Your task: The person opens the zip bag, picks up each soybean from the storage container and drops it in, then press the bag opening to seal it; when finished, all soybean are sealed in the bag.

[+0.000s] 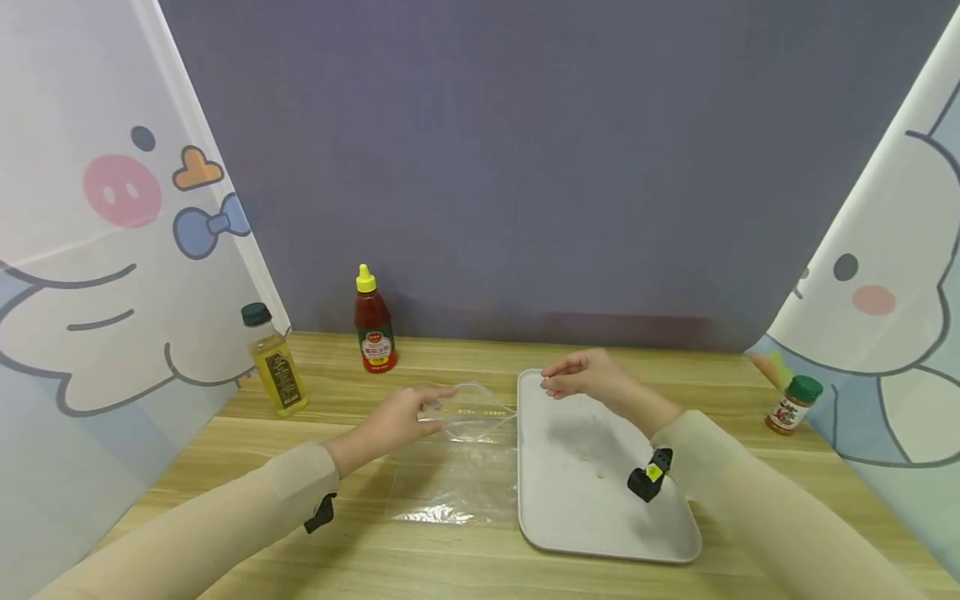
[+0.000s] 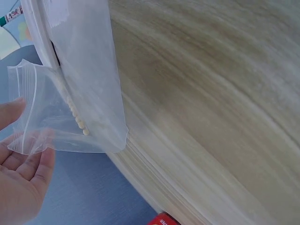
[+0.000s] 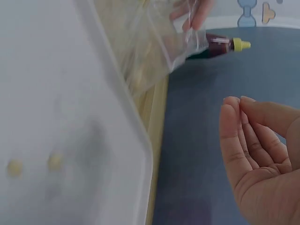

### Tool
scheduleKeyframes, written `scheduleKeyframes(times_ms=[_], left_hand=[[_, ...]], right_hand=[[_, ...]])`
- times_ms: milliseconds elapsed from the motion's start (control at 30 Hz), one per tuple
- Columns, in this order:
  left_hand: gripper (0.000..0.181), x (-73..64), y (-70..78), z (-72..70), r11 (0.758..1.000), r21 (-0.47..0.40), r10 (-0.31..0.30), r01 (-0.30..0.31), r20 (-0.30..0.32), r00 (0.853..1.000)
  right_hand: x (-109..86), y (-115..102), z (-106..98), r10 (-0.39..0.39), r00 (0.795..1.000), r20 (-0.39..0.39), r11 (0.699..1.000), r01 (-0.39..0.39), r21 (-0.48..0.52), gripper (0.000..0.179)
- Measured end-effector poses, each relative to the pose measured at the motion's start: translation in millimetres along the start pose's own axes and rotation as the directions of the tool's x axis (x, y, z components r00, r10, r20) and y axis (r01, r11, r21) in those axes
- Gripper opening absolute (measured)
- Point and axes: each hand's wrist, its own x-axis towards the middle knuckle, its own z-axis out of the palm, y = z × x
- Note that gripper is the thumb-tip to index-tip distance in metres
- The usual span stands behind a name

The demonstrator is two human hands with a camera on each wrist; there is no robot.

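My left hand point(image 1: 393, 427) holds a clear zip-lock bag point(image 1: 450, 504) by its mouth, thumb on one side and fingers on the other, so the mouth gapes. A row of small pale-yellow kernels point(image 2: 77, 118) lies inside the bag. Above the back left corner of a white tray point(image 1: 592, 525), my right hand point(image 1: 596, 379) is raised with thumb and fingertips brought together. In the right wrist view nothing shows between those fingertips point(image 3: 228, 115). Two more round yellow kernels point(image 3: 15, 167) lie apart on the tray.
A ketchup bottle point(image 1: 373, 329) with a yellow cap stands behind the bag. Farther left is an oil bottle point(image 1: 277, 371) with a dark cap. A green-capped spice jar point(image 1: 793, 404) stands at the right. A grey panel point(image 1: 510, 167) rises along the table's back edge.
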Motion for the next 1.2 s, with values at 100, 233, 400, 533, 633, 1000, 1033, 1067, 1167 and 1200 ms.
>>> scheduleKeyframes(times_ms=[100,233,400,533,633,1000,1033,1067,1167,1200], left_hand=[[0.053,0.4,0.2,0.5,1.000,-0.002,0.009,-0.009,0.002,1.000],[0.053,0.8,0.5,0.1,1.000,-0.004,0.009,-0.009,-0.002,1.000],[0.052,1.8,1.0,-1.1,1.000,-0.001,0.016,-0.016,-0.008,1.000],[0.052,2.3,1.4,-1.3,1.000,-0.002,0.022,-0.022,-0.003,1.000],[0.052,1.8,1.0,-1.4,1.000,0.004,0.028,-0.028,-0.003,1.000],[0.053,0.8,0.4,-0.8,0.998,-0.002,0.062,-0.062,-0.011,0.998],[0.053,0.5,0.2,-0.6,0.998,0.002,0.060,-0.060,-0.011,0.998],[0.054,0.3,0.0,-0.6,0.998,0.007,0.058,-0.058,-0.012,0.998],[0.054,-0.4,-1.0,-0.2,0.998,0.018,0.056,-0.055,-0.016,0.998],[0.054,-0.5,-1.1,0.1,0.998,0.016,0.053,-0.053,-0.016,0.998]], right_hand=[[8.7,-6,13,-0.023,1.000,0.018,1.000,0.023,0.015,0.029],[20.4,-14,35,-0.041,0.998,0.039,0.999,0.041,0.004,0.028],[32.9,-21,63,-0.029,0.999,0.046,0.998,0.031,-0.055,0.025],[38.0,-23,81,-0.009,1.000,0.029,0.992,0.013,-0.124,0.021],[39.4,-25,90,0.003,1.000,0.006,0.988,-0.002,-0.155,0.019],[30.1,-26,75,0.034,0.999,-0.040,0.981,-0.041,-0.192,0.017],[29.0,-25,70,0.035,0.999,-0.040,0.982,-0.042,-0.182,0.018],[27.3,-23,65,0.038,0.999,-0.037,0.983,-0.044,-0.176,0.021],[22.7,-16,50,0.044,0.999,-0.028,0.985,-0.048,-0.165,0.025],[20.7,-14,45,0.050,0.998,-0.028,0.985,-0.054,-0.166,0.025]])
